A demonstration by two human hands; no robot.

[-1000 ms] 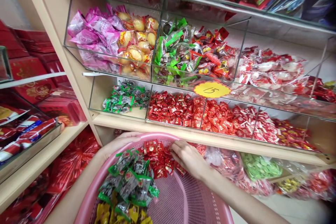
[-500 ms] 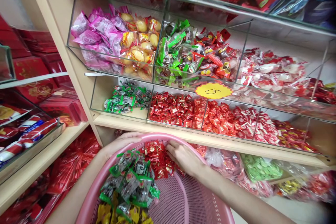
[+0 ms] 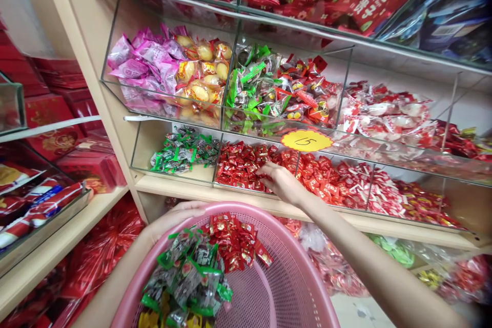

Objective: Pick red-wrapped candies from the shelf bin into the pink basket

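Note:
My left hand [image 3: 177, 218] grips the far left rim of a pink plastic basket [image 3: 307, 261], fingers over its edge. Inside the basket lie red-wrapped candies [image 3: 232, 238], green-and-clear wrapped candies [image 3: 192, 271] and, at the near side, yellow-wrapped candies [image 3: 151, 318]. Over the front of a clear shelf bin, my right hand [image 3: 282, 182] reaches into a heap of dark red wrapped candies [image 3: 240, 164]. Its fingers are loosely bent and apart, with the tips at the candies and nothing visibly held.
Green-wrapped candies [image 3: 184, 148] fill the bin to the left, orange-red ones [image 3: 323, 177] the bin to the right. Above runs another row of clear bins with a yellow price tag [image 3: 306, 140]. A wooden upright [image 3: 90, 82] stands at left; bagged sweets [image 3: 338, 261] lie below the shelf.
My right hand has left the basket and moved up to the dark red candies in the bin. More red candies show in the basket. My left hand keeps its hold on the rim.

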